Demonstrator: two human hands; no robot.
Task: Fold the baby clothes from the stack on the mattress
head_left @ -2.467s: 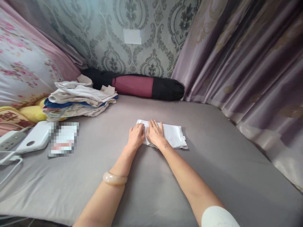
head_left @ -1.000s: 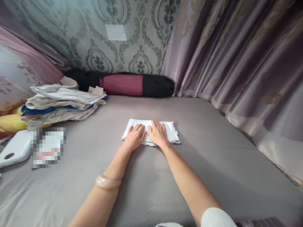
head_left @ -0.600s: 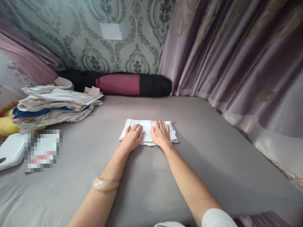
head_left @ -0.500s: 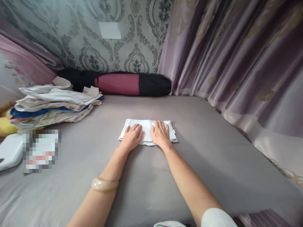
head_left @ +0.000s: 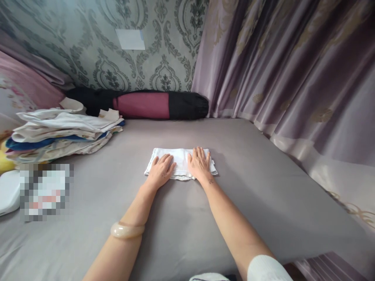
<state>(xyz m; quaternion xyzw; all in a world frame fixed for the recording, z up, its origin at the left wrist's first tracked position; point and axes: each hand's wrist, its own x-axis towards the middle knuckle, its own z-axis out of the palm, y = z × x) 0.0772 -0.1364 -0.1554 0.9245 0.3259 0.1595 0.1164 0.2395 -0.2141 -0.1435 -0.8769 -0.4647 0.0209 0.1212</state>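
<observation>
A folded white cloth garment (head_left: 180, 160) lies flat on the grey bed sheet (head_left: 181, 218), its layered edges showing along the near side. My left hand (head_left: 161, 169) rests palm down on its left part, fingers stretched out. On the right part, my right hand (head_left: 199, 163) also lies flat with the fingers slightly spread. Neither hand grips the cloth. A pale bangle (head_left: 127, 231) circles my left forearm.
At the left is a stack of clothes (head_left: 67, 130). Nearer are a white object (head_left: 10, 191) and a blurred-out item (head_left: 48, 191). A black and maroon roll (head_left: 140, 105) lies along the wall; purple curtains (head_left: 263, 70) hang at the right.
The view has shifted slightly, so most things sit a little further left. Both hands remain flat on the white garment, the left one slightly nearer its left edge.
</observation>
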